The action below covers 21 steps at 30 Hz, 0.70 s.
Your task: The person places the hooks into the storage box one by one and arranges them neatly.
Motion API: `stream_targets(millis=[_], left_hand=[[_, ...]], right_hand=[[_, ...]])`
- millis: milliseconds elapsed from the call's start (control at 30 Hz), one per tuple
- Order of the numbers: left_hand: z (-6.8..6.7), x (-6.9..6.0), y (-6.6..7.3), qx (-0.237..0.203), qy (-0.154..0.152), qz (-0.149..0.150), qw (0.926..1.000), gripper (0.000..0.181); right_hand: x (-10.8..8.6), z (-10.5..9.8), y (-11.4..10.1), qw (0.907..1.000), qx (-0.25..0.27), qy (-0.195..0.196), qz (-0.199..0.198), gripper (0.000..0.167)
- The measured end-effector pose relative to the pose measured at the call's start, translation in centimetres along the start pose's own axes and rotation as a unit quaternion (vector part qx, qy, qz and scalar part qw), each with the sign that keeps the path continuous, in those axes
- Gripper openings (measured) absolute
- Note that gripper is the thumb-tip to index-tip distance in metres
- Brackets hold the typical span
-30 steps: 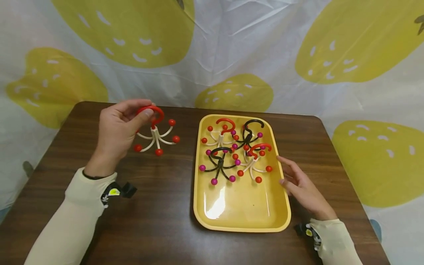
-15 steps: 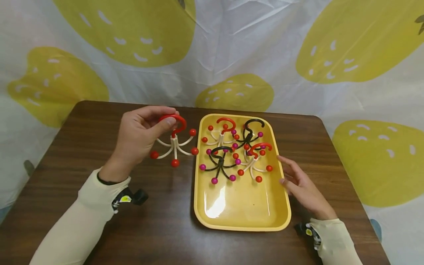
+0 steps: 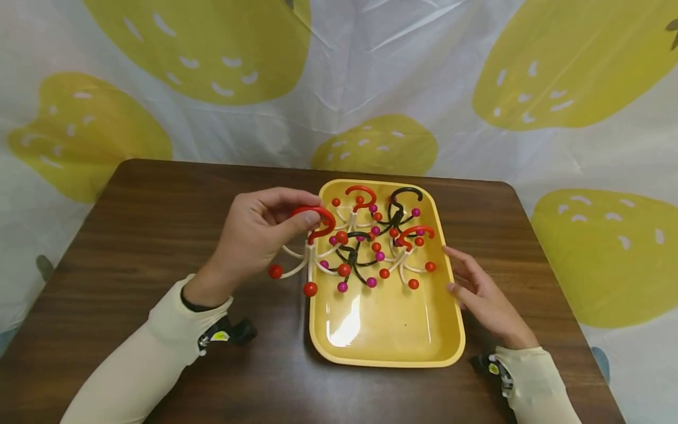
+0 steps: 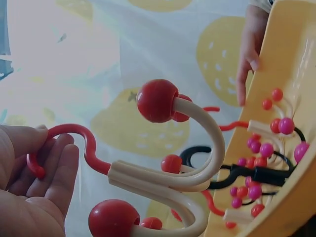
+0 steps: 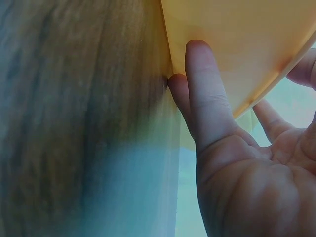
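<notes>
My left hand [image 3: 254, 238] pinches the red hook of a white hook hanger [image 3: 310, 254] between thumb and fingers. The hanger hangs upright, its curved arms tipped with red balls, and overlaps the left rim of the yellow tray [image 3: 386, 363] in the head view. In the left wrist view the held hanger [image 4: 148, 177] is close up. My right hand [image 3: 486, 303] touches the tray's right side; in the right wrist view its straight fingers [image 5: 207, 89] lie against the outer wall. Inside the tray sit two white hangers with red hooks [image 3: 416, 229] and two black hangers [image 3: 396, 218] with magenta balls.
The tray stands on a dark brown wooden table [image 3: 159, 235]. Its near half shows bare floor with a light reflection. A pale cloth [image 3: 371, 70] printed with yellow fruit hangs behind the table's back edge.
My left hand has carried the white hanger rightward and nearer, from beside the tray to its left rim. The right hand has stayed at the tray's right side.
</notes>
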<state>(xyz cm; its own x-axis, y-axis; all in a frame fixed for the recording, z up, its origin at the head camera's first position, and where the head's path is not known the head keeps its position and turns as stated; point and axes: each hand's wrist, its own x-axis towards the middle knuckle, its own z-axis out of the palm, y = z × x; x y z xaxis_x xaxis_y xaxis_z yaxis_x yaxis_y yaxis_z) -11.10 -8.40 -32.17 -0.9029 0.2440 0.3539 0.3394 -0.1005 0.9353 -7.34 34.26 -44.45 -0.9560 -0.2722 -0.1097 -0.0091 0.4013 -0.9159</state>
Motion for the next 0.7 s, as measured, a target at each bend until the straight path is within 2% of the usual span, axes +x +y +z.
stream_targets(millis=[167,433,700], left_hand=[[1.0,0.0,0.0,-0.022,-0.021,-0.006,0.9995,0.022],[2.3,-0.5,-0.5,-0.020,-0.048,-0.008,0.9986,0.022],[4.1,-1.2,-1.6,-0.058,-0.091,-0.019,0.9940,0.020]], right_hand=[[0.1,0.0,-0.1,1.0000,-0.008,0.002,0.001,0.068],[0.1,0.1,-0.1,1.0000,-0.004,0.002,-0.002,0.068],[-0.1,0.1,-0.1,1.0000,-0.005,0.002,-0.005,0.068]])
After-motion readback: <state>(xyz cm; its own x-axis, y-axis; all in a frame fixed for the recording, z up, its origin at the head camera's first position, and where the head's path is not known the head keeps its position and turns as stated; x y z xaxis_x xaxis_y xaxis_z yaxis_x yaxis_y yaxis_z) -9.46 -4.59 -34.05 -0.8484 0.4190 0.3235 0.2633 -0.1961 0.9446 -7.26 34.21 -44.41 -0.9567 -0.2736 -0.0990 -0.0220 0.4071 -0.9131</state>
